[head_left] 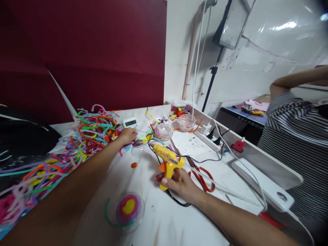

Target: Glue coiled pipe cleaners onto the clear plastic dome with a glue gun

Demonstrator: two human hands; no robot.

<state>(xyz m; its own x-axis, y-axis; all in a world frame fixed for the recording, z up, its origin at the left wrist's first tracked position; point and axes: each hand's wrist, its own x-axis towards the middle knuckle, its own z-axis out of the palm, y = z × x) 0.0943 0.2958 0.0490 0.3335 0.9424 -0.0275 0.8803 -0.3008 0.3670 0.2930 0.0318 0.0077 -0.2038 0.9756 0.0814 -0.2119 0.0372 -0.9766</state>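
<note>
My right hand [183, 184] is wrapped round the handle of a yellow hot glue gun [166, 155], its nozzle pointing away to the left and a long clear glue stick [222, 187] trailing out of its back. Farther off, my left hand [128, 135] has its fingers closed beside a heap of coloured pipe cleaners [96, 128]; what they hold, if anything, is hidden. A small white digital clock [130, 122] stands just behind that hand. Nearer to me lies a clear round disc with a coiled yellow, pink and purple pipe-cleaner spiral [128, 206] and a loose green strand.
Red-handled scissors [205, 179] lie right of the glue gun. Clear plastic bowls [164, 131] sit toward the back, near a power strip [208, 138] with black plugs. A white box [262, 184] rests at the right edge. A person in a striped shirt [294, 143] stands beyond.
</note>
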